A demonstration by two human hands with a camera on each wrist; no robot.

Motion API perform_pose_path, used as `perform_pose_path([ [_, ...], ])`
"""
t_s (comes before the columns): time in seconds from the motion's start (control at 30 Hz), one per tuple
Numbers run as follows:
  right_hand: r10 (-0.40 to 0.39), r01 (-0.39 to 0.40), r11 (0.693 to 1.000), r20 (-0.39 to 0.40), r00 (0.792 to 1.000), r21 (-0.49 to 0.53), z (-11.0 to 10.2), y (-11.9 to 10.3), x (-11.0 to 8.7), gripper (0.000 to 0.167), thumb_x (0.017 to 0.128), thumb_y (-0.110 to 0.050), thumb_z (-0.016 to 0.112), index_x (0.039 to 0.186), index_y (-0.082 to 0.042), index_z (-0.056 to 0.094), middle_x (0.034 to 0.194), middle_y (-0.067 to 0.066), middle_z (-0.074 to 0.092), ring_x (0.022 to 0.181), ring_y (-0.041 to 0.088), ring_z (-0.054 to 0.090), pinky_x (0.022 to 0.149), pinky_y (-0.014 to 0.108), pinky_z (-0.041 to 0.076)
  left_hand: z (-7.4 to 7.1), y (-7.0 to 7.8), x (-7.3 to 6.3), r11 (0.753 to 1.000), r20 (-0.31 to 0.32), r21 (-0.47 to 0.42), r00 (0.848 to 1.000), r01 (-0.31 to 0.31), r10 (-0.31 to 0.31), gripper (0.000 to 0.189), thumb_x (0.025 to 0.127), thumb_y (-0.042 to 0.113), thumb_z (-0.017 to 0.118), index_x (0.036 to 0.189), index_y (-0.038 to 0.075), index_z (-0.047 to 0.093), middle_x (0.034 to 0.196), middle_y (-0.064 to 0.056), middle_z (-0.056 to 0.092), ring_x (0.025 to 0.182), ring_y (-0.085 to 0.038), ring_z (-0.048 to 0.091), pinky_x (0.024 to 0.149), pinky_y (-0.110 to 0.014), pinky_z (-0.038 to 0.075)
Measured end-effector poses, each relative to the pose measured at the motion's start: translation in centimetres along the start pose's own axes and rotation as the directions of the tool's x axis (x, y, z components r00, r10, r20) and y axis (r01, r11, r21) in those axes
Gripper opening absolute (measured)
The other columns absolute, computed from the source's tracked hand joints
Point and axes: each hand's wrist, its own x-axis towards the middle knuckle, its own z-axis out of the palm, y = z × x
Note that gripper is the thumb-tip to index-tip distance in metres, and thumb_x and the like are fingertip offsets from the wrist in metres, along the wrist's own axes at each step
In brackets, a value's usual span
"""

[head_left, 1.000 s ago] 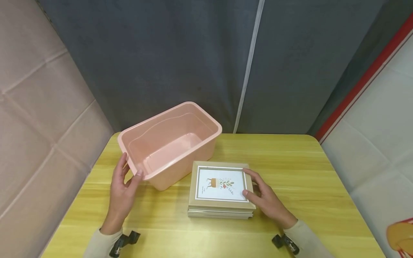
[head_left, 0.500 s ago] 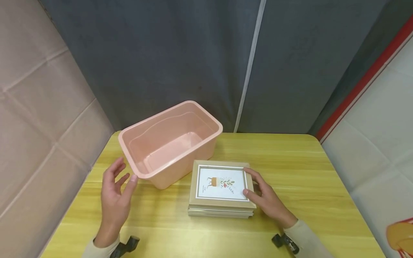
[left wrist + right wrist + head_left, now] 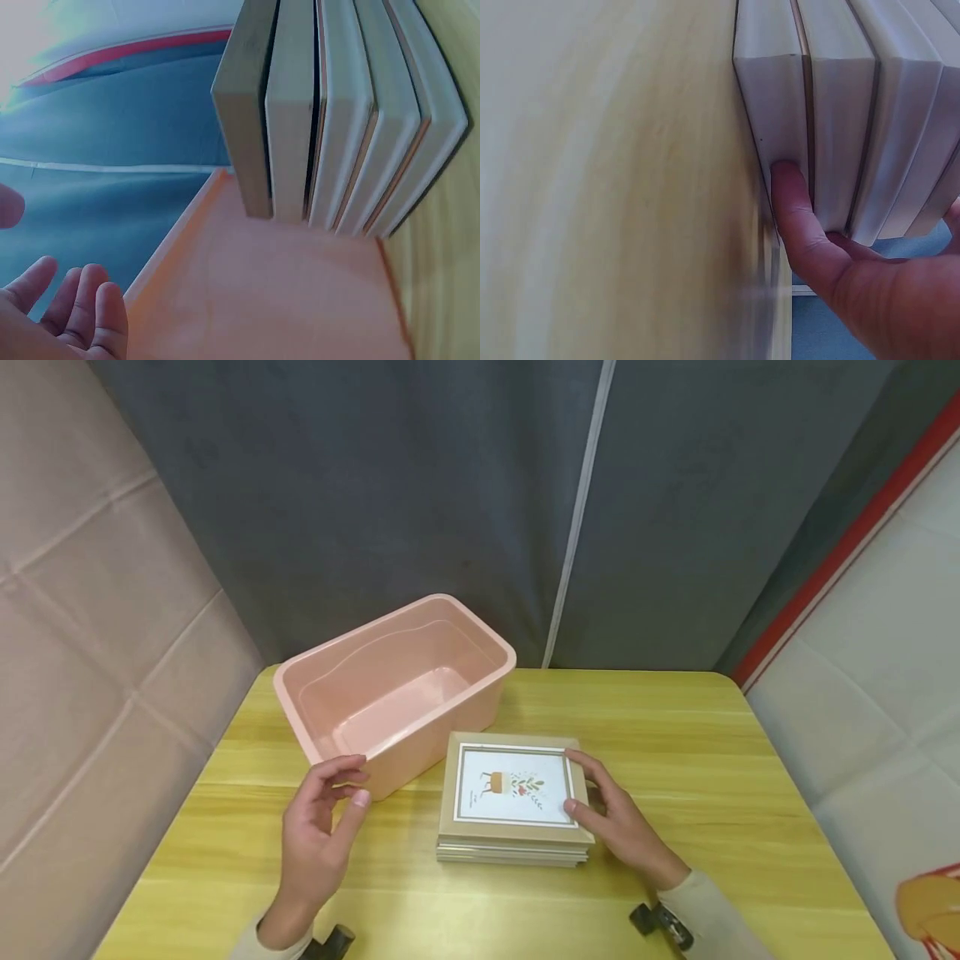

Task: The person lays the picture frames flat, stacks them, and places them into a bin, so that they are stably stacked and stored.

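Observation:
A stack of wooden picture frames point(image 3: 517, 839) lies on the table, the top one showing a plant print. My right hand point(image 3: 618, 827) rests at the stack's right edge, thumb and index fingertip on the top frame. In the right wrist view, a finger point(image 3: 806, 225) touches the side of the lowest frame point(image 3: 769, 112). My left hand point(image 3: 318, 839) holds nothing, its fingers loosely bent. It overlaps the near left corner of a pink plastic tub point(image 3: 442, 731) in the head view. The left wrist view shows the frames' edges point(image 3: 345, 150) beside the tub wall point(image 3: 262, 300).
The tub stands slanted at the back left of the yellow wood-grain table point(image 3: 660, 735), with nothing inside it. A dark grey curtain point(image 3: 420, 485) hangs behind the table's far edge. Pale padded walls point(image 3: 97, 693) rise on the left and right.
My left hand has let go of the tub's left rim, drawn back, then moved right to the tub's near corner. The right hand, tub and frames look unmoved.

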Motion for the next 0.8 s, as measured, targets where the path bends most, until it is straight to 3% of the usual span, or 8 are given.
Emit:
perform_pose_path([
  [0.17, 0.004, -0.004, 1.000, -0.006, 1.000, -0.010, 0.0, 0.0, 0.0, 0.066, 0.106, -0.021, 0.064, 0.164, -0.032, 0.033, 0.157, 0.029, 0.045, 0.134, 0.055, 0.056, 0.099, 0.064, 0.054, 1.5, -0.9, -0.9, 0.992, 0.089, 0.102, 0.992, 0.080, -0.089, 0.046, 0.087, -0.022, 0.061, 0.132, -0.016, 0.057, 0.131, -0.002, 0.066, 0.116, -0.012, 0.065, 0.097, -0.020, 0.055],
  [0.33, 0.006, -0.006, 1.000, -0.001, 1.000, -0.002, 0.1, 0.0, 0.0, 0.066, 0.106, -0.021, 0.064, 0.164, -0.031, 0.033, 0.157, 0.029, 0.045, 0.134, 0.055, 0.056, 0.099, 0.064, 0.055, 3.0, -2.8, -1.8, 0.971, 0.150, 0.172, 0.969, 0.167, -0.194, 0.047, 0.090, -0.013, 0.069, 0.136, -0.011, 0.058, 0.133, -0.008, 0.065, 0.121, -0.011, 0.062, 0.099, -0.022, 0.056],
  [0.4, 0.003, -0.003, 1.000, -0.003, 1.000, 0.001, 0.1, -0.1, -0.1, 0.066, 0.106, -0.021, 0.064, 0.164, -0.030, 0.033, 0.157, 0.029, 0.045, 0.133, 0.055, 0.056, 0.099, 0.063, 0.055, 3.6, -3.8, -2.0, 0.962, 0.171, 0.182, 0.956, 0.205, -0.236, 0.049, 0.091, -0.009, 0.070, 0.138, -0.009, 0.057, 0.136, -0.012, 0.063, 0.123, -0.015, 0.061, 0.100, -0.028, 0.058],
  [0.47, 0.001, -0.001, 1.000, -0.005, 1.000, 0.003, 0.1, -0.1, -0.1, 0.066, 0.106, -0.020, 0.064, 0.164, -0.030, 0.033, 0.157, 0.029, 0.045, 0.133, 0.055, 0.057, 0.098, 0.062, 0.056, 4.0, -4.5, -2.3, 0.948, 0.199, 0.189, 0.935, 0.257, -0.293, 0.053, 0.094, -0.005, 0.070, 0.144, -0.007, 0.053, 0.141, -0.014, 0.060, 0.126, -0.026, 0.059, 0.103, -0.038, 0.059],
  [0.6, -0.002, 0.002, 1.000, -0.002, 1.000, 0.009, 0.2, -0.2, -0.2, 0.065, 0.107, -0.019, 0.063, 0.164, -0.028, 0.033, 0.156, 0.031, 0.044, 0.132, 0.054, 0.058, 0.097, 0.059, 0.057, 4.6, -5.8, -2.8, 0.905, 0.261, 0.183, 0.869, 0.383, -0.421, 0.063, 0.101, 0.008, 0.066, 0.158, 0.003, 0.041, 0.156, -0.019, 0.047, 0.137, -0.046, 0.051, 0.110, -0.062, 0.050],
  [0.67, 0.001, -0.001, 1.000, 0.002, 1.000, 0.008, 0.2, -0.4, -0.2, 0.065, 0.107, -0.020, 0.062, 0.164, -0.028, 0.032, 0.158, 0.031, 0.043, 0.132, 0.054, 0.057, 0.098, 0.059, 0.057, 4.8, -6.3, -3.1, 0.885, 0.289, 0.170, 0.836, 0.434, -0.466, 0.067, 0.105, 0.013, 0.062, 0.164, 0.009, 0.033, 0.165, -0.020, 0.038, 0.144, -0.051, 0.043, 0.115, -0.069, 0.042],
  [0.8, 0.022, -0.022, 1.000, 0.006, 1.000, -0.005, 0.2, -0.6, -0.3, 0.066, 0.108, -0.024, 0.061, 0.166, -0.030, 0.029, 0.160, 0.031, 0.040, 0.134, 0.056, 0.056, 0.101, 0.061, 0.056, 5.0, -7.1, -3.3, 0.862, 0.347, 0.135, 0.791, 0.489, -0.503, 0.070, 0.110, 0.018, 0.053, 0.171, 0.016, 0.018, 0.173, -0.019, 0.023, 0.153, -0.052, 0.032, 0.120, -0.072, 0.030],
])
